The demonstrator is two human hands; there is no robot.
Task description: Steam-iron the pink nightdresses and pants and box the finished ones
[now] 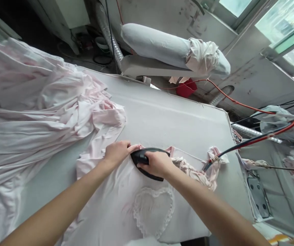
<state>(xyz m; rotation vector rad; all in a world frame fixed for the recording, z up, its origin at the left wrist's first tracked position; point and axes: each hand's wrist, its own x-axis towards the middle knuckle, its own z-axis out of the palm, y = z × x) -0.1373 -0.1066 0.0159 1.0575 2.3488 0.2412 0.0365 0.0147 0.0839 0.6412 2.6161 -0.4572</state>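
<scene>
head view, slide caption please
Right hand holds an iron on a pale garment, left hand touching the garment nearby.

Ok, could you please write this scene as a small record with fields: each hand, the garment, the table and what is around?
Right hand: the right hand grips a black iron on the garment
Left hand: the left hand touches the garment near the iron's tip
Garment: pale pink, with a heart patch edged in ruffles
Table: light-coloured table, under the garment
Left side of picture: heaped pale pink cloth
Beyond the table: padded arm wrapped partly in cloth; red container
</scene>
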